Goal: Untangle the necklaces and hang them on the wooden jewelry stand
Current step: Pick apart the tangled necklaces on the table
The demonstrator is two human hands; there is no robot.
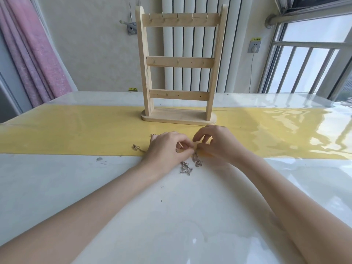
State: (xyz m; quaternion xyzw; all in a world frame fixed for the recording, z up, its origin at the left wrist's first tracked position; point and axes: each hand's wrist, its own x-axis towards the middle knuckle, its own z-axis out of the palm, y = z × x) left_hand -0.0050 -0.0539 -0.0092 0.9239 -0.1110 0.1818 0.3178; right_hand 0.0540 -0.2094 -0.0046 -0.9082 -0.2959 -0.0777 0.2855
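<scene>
Ahead: the wooden jewelry stand (179, 73) is blocking your straight reach.
Sides: open surface (66, 130) is lying left and right of it.

Bare forearms, no sleeves; left hand (167, 147), right hand (219, 143) unadorned.

Two hands, the left hand (167, 147) and right hand (217, 143), one wooden jewelry stand (179, 73) with three crossbars, one tangle of silver necklaces (187, 166) whose number cannot be told, one yellow strip (76, 130).
</scene>
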